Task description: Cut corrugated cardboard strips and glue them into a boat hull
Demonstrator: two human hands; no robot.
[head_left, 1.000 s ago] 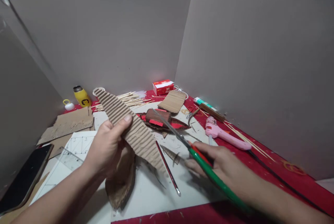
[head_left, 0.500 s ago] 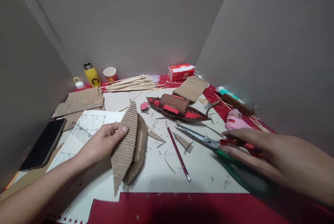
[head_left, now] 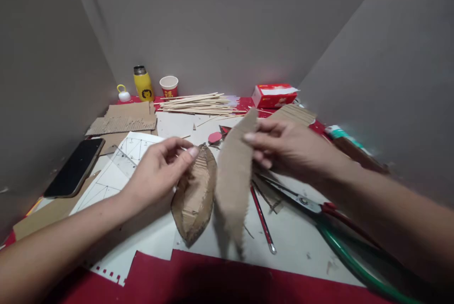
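My right hand (head_left: 280,145) pinches a leaf-shaped piece of corrugated cardboard (head_left: 234,171) near its upper end, its smooth face showing. Left of that piece is a small cardboard boat hull (head_left: 195,195), its hollow inside facing me. My left hand (head_left: 166,162) is closed at the hull's upper left rim, thumb on the edge; some of its fingers are hidden. Scissors (head_left: 305,202) with red and green handles lie under my right forearm, free of the hand. A red and black pencil (head_left: 262,221) is beside the leaf-shaped piece.
A phone (head_left: 74,167), drawn sheets (head_left: 109,186) and cardboard scraps (head_left: 124,124) lie at left. Behind are a yellow bottle (head_left: 143,84), a paper cup (head_left: 169,86), thin wooden sticks (head_left: 198,104) and a red tissue box (head_left: 275,96). Grey walls enclose the table.
The leaf-shaped cardboard has passed from my left hand to my right. My right hand has let go of the scissors and moved left. The hull's inside now shows.
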